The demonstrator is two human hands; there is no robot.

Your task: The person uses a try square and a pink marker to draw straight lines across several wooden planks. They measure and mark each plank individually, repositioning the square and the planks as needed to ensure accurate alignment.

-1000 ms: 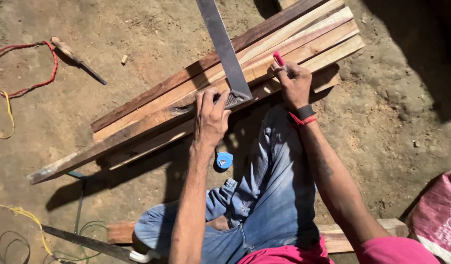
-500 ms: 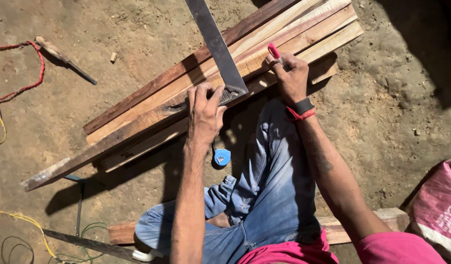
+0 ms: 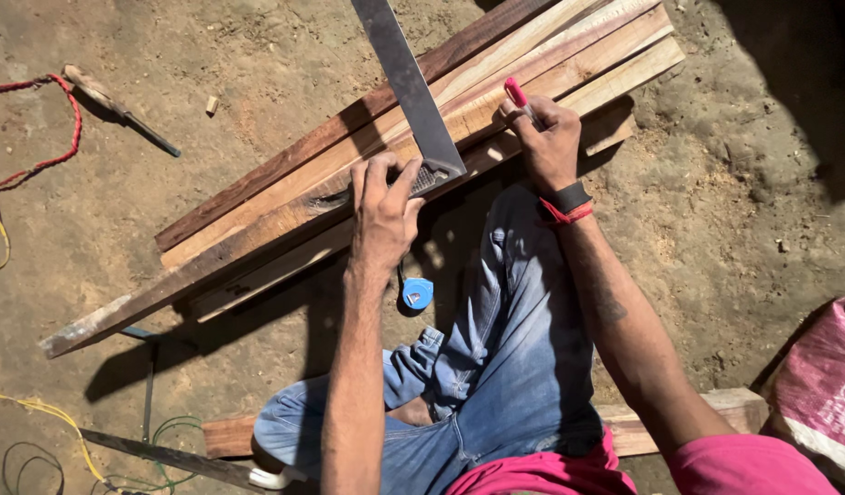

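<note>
Seen from above on bare dirt: left hand (image 3: 384, 213) pressed flat, fingers spread, on the heel of a steel square (image 3: 409, 87), pinning it against a stack of planks (image 3: 349, 174). Forearm straight, reaching forward from the lower edge of the view. Square's long blade laid across the planks and running off the top edge; its short arm under the fingertips.

Right hand (image 3: 549, 142) clenched around a red pencil (image 3: 517, 94), tip down on the top plank just right of the blade. Wrist bent inward, banded by a black strap and red thread; elbow out to the right, pink sleeve at the lower corner.

Planks stacked slantwise, low at left, high at right, the darkest one along the far side. Knee in blue jeans (image 3: 496, 348) raised beneath the near edge of the stack, between the two arms.

Blue tape measure (image 3: 416, 293), round, on the ground just beside the left wrist, in the shadow of the planks.

Pink sack (image 3: 821, 385) with a white band at the right edge, well apart from the hands; printing on it too small to make out. Red cord (image 3: 47, 128) looped at far left, with a wooden-handled tool (image 3: 115, 108) beside it. Yellow and green wires (image 3: 47, 417) at lower left. Another board (image 3: 716, 408) lying under the seated legs.
</note>
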